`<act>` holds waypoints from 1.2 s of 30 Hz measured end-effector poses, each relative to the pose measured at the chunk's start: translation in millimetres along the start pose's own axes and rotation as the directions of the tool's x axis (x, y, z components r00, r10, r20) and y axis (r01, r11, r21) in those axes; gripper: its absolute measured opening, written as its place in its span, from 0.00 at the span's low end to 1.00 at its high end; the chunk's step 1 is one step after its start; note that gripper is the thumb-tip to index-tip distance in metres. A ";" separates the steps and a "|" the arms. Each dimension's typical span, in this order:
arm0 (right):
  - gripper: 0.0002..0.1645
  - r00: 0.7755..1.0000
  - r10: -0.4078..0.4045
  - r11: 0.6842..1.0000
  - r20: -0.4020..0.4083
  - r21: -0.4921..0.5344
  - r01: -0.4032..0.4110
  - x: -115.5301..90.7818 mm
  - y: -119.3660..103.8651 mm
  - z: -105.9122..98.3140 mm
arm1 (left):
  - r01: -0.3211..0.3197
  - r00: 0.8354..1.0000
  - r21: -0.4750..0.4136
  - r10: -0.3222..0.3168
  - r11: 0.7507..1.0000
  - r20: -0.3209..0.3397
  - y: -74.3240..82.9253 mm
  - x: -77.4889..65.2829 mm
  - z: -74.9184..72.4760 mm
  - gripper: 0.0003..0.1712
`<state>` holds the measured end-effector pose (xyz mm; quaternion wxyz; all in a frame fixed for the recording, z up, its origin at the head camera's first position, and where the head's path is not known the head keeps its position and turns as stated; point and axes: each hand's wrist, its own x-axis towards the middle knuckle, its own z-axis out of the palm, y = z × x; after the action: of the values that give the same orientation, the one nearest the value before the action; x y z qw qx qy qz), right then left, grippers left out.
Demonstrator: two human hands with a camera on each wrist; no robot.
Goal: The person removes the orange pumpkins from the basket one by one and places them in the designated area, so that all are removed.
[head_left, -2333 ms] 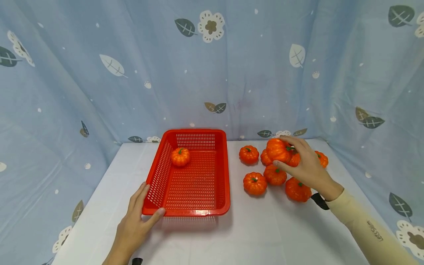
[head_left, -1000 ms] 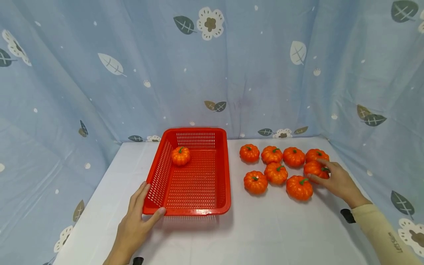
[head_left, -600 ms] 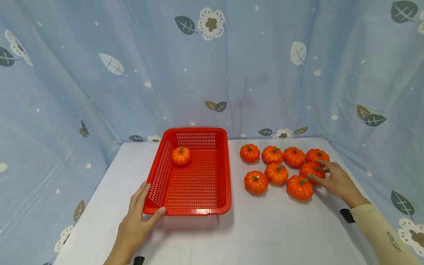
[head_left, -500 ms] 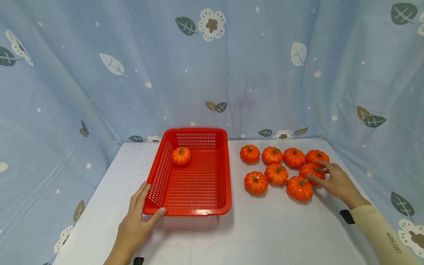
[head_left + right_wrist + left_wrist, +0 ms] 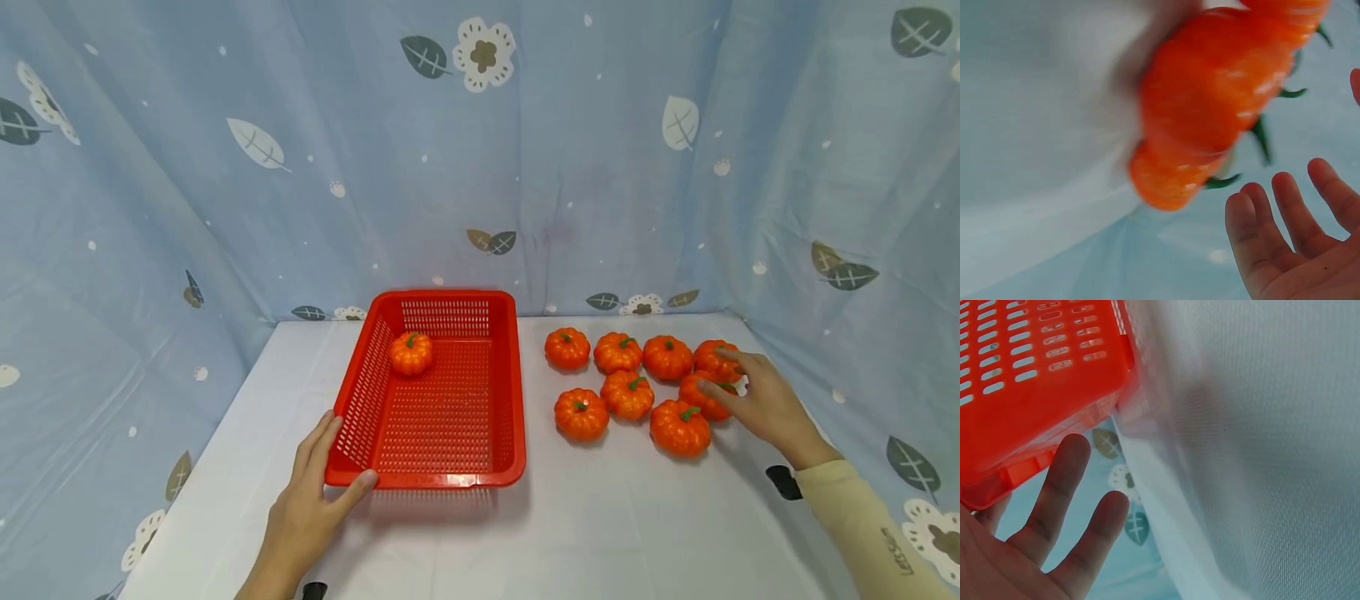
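Observation:
A red perforated plastic basket (image 5: 517,375) stands on the white table, one small orange pumpkin (image 5: 410,356) inside. My left hand (image 5: 303,500) rests at its near left corner, thumb on the front rim and fingers along the left side. In the left wrist view two straight fingers (image 5: 1054,494) extend below the basket wall (image 5: 1041,406). My right hand (image 5: 768,408) hovers, fingers spread, at the right end of the loose pumpkins, nearest to a pumpkin (image 5: 699,404) and the far right one (image 5: 708,358). The right wrist view shows that palm (image 5: 1310,275) apart from the pumpkins (image 5: 1204,87).
Several more green-stemmed pumpkins sit right of the basket, including a near left one (image 5: 581,417), a middle one (image 5: 627,396) and a near right one (image 5: 679,431). A blue patterned curtain (image 5: 420,167) hangs behind the table (image 5: 585,533) and along its sides.
The right hand, earlier holding a pumpkin above the others, has set it down at the right of the group and let go. It has since shifted slightly away. The left hand stays put.

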<state>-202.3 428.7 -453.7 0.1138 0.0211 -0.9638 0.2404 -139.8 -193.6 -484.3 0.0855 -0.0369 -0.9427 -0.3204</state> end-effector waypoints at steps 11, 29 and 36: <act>0.37 0.984 -0.156 0.983 -0.085 0.086 0.163 1.9 -79.9 -4.4 | -0.002 1.000 0.003 0.002 1.000 -0.003 0.2 -0.1 -0.2 0.53; 0.40 0.853 -0.522 0.813 0.023 0.315 0.489 11.7 -233.9 59.9 | 0.001 1.000 -0.001 -0.001 1.000 0.005 0.8 -1.4 0.1 0.53; 0.38 0.821 -0.572 0.737 0.004 0.442 0.511 28.2 -279.6 78.1 | 0.004 1.000 0.000 -0.004 1.000 -0.003 0.1 -1.6 0.3 0.53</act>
<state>-219.4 145.5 -386.2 0.1042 0.3417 -0.8455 0.3969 -138.2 -193.4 -484.8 0.0862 -0.0346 -0.9426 -0.3206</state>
